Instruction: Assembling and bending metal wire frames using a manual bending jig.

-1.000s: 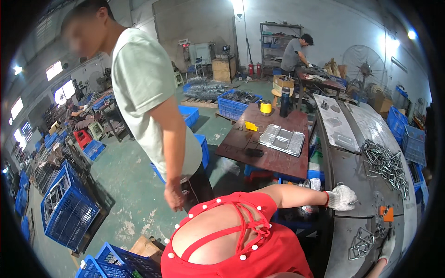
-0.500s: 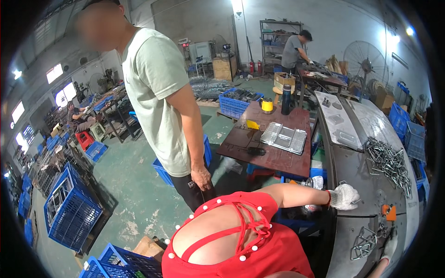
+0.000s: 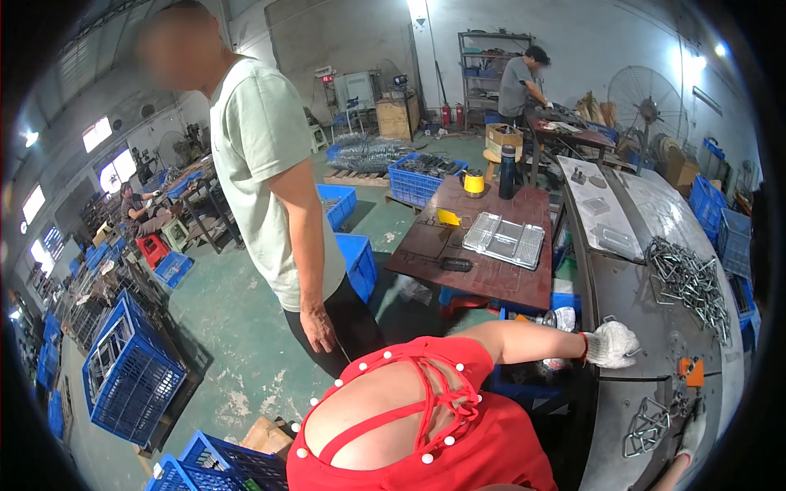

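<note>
My left hand point(image 3: 612, 344), in a white knitted glove, rests curled at the near edge of the grey metal bench point(image 3: 626, 315). Its fingers are closed, and whatever may be inside them is hidden. Farther right, my right hand point(image 3: 693, 429), also gloved, is partly seen near the picture's rim. It seems closed around a dark, narrow thing I cannot make out, just below an orange block point(image 3: 692, 372). Small metal fittings point(image 3: 679, 403) lie beside that block. Between my hands and the near end of the bench are several bent metal rod loops point(image 3: 647, 428).
A heap of bent metal rods point(image 3: 690, 282) lies farther along the bench. A brown table point(image 3: 409, 258) holds a wire rack point(image 3: 503, 240), a dark bottle point(image 3: 507, 173) and a yellow container point(image 3: 473, 184). A person point(image 3: 266, 155) stands at left; blue crates point(image 3: 131, 385) line the floor.
The standing person has shifted slightly left, showing more blue crates behind. My left hand stays in nearly the same place on the bench; my right hand has barely moved.
</note>
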### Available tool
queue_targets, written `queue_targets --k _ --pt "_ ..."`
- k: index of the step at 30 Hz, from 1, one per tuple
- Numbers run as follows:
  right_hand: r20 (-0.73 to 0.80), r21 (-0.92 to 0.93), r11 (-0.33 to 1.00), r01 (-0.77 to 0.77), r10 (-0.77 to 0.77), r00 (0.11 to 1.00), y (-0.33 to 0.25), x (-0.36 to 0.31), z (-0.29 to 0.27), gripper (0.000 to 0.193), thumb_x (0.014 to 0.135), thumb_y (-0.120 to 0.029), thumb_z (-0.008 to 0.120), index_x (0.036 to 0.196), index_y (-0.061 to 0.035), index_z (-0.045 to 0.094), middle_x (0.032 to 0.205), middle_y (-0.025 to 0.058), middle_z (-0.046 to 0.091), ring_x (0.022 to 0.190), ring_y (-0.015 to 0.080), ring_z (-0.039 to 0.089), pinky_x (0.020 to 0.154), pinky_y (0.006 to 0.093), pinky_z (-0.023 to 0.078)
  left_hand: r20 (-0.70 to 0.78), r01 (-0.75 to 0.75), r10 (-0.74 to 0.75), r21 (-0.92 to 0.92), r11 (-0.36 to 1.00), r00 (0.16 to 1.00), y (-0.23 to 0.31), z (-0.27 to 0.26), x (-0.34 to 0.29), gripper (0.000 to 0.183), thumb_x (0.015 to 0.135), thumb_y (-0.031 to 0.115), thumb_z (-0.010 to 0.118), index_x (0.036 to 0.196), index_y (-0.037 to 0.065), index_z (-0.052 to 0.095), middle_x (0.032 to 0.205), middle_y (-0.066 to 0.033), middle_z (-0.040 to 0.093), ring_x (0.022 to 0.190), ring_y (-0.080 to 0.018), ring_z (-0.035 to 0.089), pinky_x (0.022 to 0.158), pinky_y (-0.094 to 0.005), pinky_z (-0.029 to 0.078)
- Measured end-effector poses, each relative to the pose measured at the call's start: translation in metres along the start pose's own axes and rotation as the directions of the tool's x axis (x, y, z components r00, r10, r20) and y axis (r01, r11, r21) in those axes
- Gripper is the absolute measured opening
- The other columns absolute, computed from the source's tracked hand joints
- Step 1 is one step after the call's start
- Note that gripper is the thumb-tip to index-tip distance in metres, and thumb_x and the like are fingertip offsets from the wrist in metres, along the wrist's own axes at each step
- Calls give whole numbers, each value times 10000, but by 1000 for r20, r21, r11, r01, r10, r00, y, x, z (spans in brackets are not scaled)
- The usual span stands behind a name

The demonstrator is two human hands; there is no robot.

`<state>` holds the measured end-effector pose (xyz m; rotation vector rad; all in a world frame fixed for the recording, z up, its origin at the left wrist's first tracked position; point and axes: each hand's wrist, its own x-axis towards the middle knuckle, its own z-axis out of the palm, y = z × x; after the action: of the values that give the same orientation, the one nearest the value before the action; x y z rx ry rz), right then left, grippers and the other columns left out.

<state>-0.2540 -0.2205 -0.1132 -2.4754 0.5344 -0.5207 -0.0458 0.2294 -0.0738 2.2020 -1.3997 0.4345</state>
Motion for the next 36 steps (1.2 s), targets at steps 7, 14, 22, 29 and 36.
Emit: queue_targets --k 7,14,22,29,36 --pt "58 84 996 -38 33 998 -27 1 7 447 1027 -95 390 1444 49 465 1475 168 515 1348 234 481 1140 320 320 11 15 -15 3 1000 1000 -7 -1 -6 403 786 458 637 772 56 660 768 -177 661 761 -396 662 676 -530 515" --pt "49 94 995 -37 32 998 5 10 -3 472 989 -42 403 1449 44 459 1491 180 496 1381 270 461 1152 345 324 -60 -71 70 -20 997 996 -8 3 -1 433 815 496 619 734 75 673 752 -160 676 749 -394 670 676 -505 527" --pt "-9 -148 988 33 -34 999 -30 -28 -17 435 1012 -137 447 1437 -73 518 1344 182 614 1210 310 607 1022 397 460 53 -553 619 511 657 784 -8 -40 120 266 958 235 492 1013 105 717 982 -141 722 797 -324 685 700 -465 555" --pt "-45 -461 887 30 -57 997 -115 -27 -5 411 919 -87 549 1325 -108 604 1238 154 653 1083 351 646 940 431 509 405 533 402 -795 -288 821 3 46 266 322 1027 385 495 927 102 613 690 -7 547 482 -124 439 423 -271 349" --pt "-85 -505 863 -7 -41 995 -115 -52 -28 406 882 -85 545 1275 -87 645 1252 174 647 1156 356 614 962 436 494 524 691 488 -671 -269 698 105 79 246 238 1023 358 520 1032 138 610 669 -6 507 446 -111 390 395 -235 296"
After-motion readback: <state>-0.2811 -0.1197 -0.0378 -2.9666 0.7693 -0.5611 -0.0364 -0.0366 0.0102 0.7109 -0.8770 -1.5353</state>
